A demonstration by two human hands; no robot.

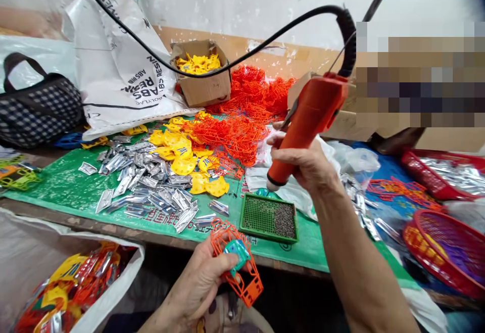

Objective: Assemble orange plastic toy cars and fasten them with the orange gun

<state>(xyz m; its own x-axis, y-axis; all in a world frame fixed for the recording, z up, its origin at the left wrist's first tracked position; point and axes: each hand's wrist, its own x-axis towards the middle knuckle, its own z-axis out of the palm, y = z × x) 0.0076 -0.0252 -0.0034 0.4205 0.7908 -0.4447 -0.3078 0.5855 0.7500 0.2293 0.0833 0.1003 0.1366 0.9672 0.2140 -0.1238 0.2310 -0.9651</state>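
My left hand [199,285] grips an orange plastic cage frame [237,262] with a small teal part [238,253] set in it, held below the table's front edge. My right hand [303,163] is wrapped round an orange electric screwdriver [308,121], tip pointing down just above the green screw tray [261,217]. A black cable [227,65] runs up from the screwdriver's top. The tray holds a patch of dark screws [285,220] at its right side.
Silver metallic pieces [151,186], yellow plastic parts [184,158] and a heap of orange frames [246,115] lie on the green mat [64,186]. A cardboard box [200,73] stands behind. Red baskets [450,252] sit right; a white bag of finished pieces [76,282] lower left.
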